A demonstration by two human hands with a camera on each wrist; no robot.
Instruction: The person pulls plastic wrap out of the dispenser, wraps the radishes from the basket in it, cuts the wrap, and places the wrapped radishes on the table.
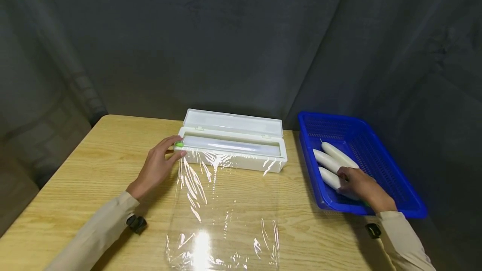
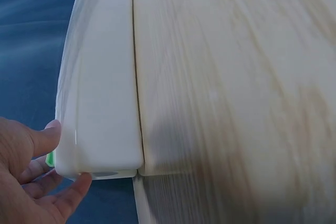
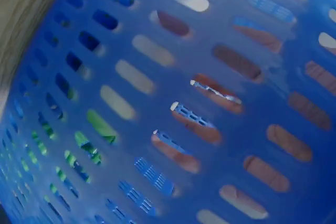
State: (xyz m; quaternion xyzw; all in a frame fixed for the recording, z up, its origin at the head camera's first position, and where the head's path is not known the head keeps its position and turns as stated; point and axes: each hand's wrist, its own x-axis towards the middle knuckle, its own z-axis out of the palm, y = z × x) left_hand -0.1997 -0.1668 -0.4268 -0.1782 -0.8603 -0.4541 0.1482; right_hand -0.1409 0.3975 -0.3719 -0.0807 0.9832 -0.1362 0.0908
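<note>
A white cling film dispenser (image 1: 241, 161) has its lid (image 1: 233, 121) tipped back, with a film roll (image 1: 229, 144) inside. Clear film (image 1: 241, 212) stretches from it over the table toward the front. My left hand (image 1: 156, 168) holds the dispenser's left end between thumb and fingers, beside a green piece (image 1: 179, 144). In the left wrist view the thumb (image 2: 47, 136) lies against the corner. My right hand (image 1: 361, 188) reaches into the blue basket (image 1: 389, 160) and grips the nearest white radish (image 1: 329, 177). Two more white radishes lie behind it. The basket wall (image 3: 210, 40) partly hides this hand in the right wrist view.
The wooden table (image 1: 109, 154) carries the dispenser and film in the middle and the basket on the right. A dark curtain (image 1: 226, 45) hangs behind the table's far edge. The basket's raised rim stands around the radishes.
</note>
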